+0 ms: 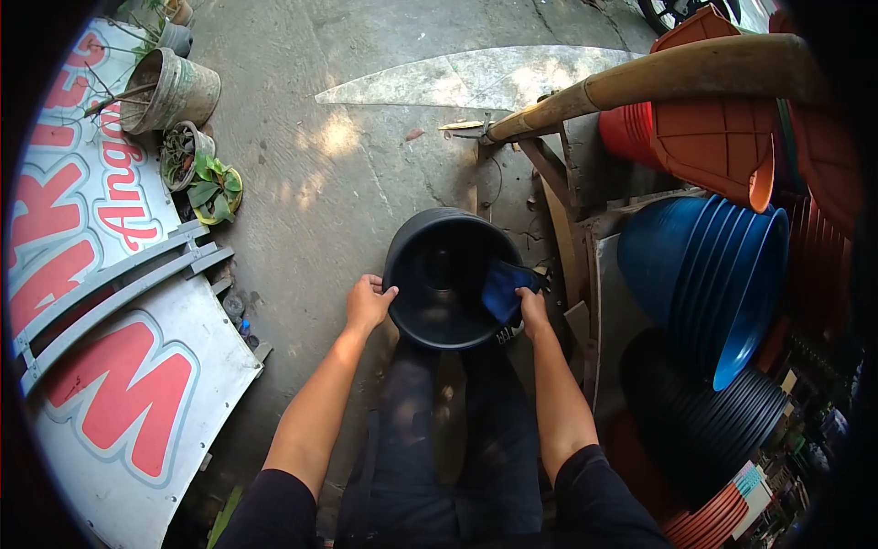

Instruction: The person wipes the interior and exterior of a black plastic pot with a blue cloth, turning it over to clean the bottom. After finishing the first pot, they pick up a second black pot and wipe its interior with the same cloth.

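A round black pot point(416, 316) is held in front of my legs, its opening facing up toward me. My left hand point(369, 303) is at its left rim, with thumb and fingers pinched on the edge. At the right rim, my right hand point(532, 309) grips a dark blue cloth point(505, 291), which hangs over the inside wall of the pot. The fingertips of my right hand are partly hidden by the cloth.
Stacked blue pots point(704, 274), black pots point(704, 412) and orange-brown pots point(722, 137) stand on the right, near a bamboo pole point(640, 78). Potted plants point(216, 189) and a lettered sign point(137, 393) are on the left. Concrete ground point(293, 238) lies between.
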Demonstrator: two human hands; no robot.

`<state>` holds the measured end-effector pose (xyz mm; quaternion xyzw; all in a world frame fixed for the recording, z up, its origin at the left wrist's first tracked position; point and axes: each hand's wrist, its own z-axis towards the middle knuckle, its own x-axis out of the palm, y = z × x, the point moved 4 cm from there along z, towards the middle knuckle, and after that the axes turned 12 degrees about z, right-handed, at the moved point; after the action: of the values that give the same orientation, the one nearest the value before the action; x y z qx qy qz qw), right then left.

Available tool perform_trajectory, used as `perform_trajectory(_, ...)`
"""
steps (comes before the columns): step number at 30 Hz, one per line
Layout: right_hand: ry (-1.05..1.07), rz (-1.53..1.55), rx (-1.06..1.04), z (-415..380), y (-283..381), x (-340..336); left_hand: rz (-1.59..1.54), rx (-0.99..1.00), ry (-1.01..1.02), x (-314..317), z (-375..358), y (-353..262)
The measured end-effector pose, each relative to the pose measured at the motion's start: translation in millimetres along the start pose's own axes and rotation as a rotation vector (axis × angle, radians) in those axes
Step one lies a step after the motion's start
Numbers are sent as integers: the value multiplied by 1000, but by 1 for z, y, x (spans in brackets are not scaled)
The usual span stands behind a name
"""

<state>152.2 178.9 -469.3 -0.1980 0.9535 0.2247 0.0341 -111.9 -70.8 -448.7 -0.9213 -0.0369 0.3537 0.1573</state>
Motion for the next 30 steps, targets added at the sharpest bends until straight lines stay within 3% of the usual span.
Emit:
perform_trajectory(7,-34,-157,-29,43,-24,-7,52,3,16,-4,4,-3)
perform_trajectory(12,-208,-362,-121,-3,-8,11,31,-3,40,2,5,-1)
perform_trajectory(16,-245,-258,-71,-30,-14,5,77,61,2,-2,-8,-10)
perform_trajectory(19,-176,-167,-140,-51,-14,-12,92,255,-51,-6,-19,-20)
perform_trajectory(21,-130,-111,-196,-74,-10,-23,-58,542,-286,-18,-32,-34)
perform_trajectory(22,-110,-81,-172,-83,-10,-31,-62,556,-296,-19,-41,-37)
perform_trajectory(24,-79,-41,-185,-111,2,-51,-725,289,149,-19,-72,-44)
perform_trajectory(26,-48,39,-150,-148,7,-69,-814,110,338,-44,-126,-66)
perform_trajectory(30,40,113,-172,-203,10,-95,-1031,6,284,-72,-219,-91)
